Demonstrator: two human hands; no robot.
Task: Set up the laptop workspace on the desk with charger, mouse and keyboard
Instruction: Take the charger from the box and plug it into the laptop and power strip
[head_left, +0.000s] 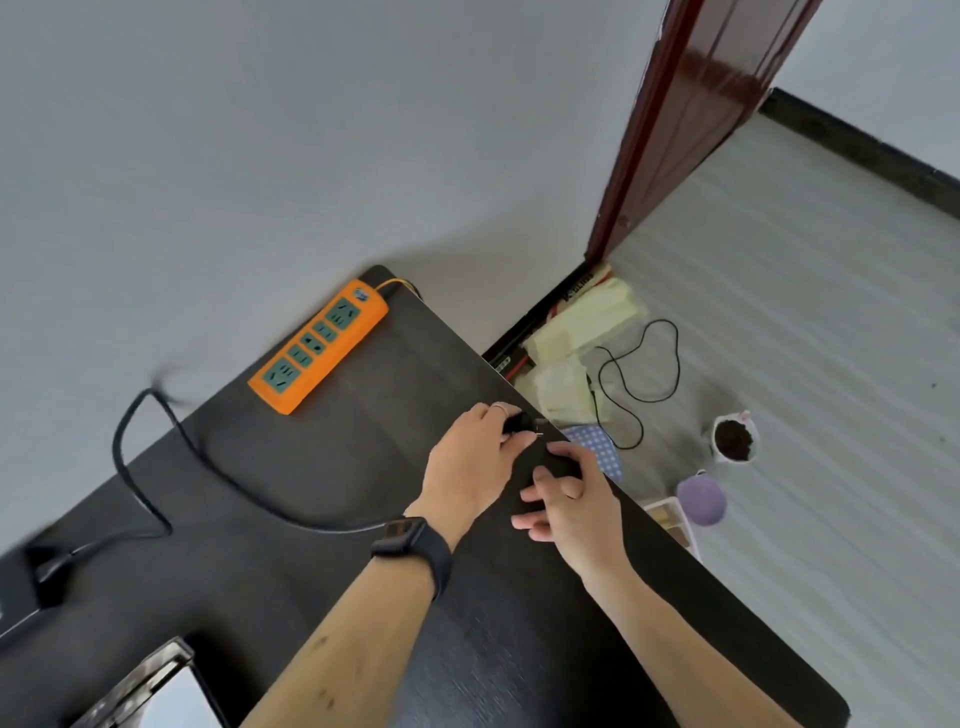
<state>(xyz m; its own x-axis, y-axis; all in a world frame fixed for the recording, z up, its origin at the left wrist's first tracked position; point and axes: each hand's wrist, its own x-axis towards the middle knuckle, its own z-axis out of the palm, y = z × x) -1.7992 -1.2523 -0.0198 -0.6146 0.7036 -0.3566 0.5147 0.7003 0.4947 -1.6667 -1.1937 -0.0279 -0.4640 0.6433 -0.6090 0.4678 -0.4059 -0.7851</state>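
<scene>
Both of my forearms reach in from the bottom edge over the dark table (363, 467), a black watch (410, 545) strapped on the left wrist. At the bottom left corner a flat, silvery-edged thing (135, 686) lies on the table, cut off by the frame; I cannot tell what it is.

My left hand (467, 467) is curled round a black plug (525, 423), whose metal prongs poke out toward the right. My right hand (576, 509) is just beside it, with thumb and forefinger pinching a small black block (565, 461) and the other fingers loosely bent below. Both hands sit at the table's right edge.

A black cable (117, 447) runs out from under my left wrist, sweeps across the table, loops up against the wall and drops back to a blurred dark shape at the far left. An orange power strip (319, 345) with green sockets lies at the table's far corner by the wall, well apart from the plug, and none of its sockets is in use.

Beyond the table edge, on the floor (805, 364), lie pale bags (592, 317), a loose black cord (677, 364), a white pot of soil (733, 440) and a purple cup (701, 501). A brown door (691, 130) stands behind them.
</scene>
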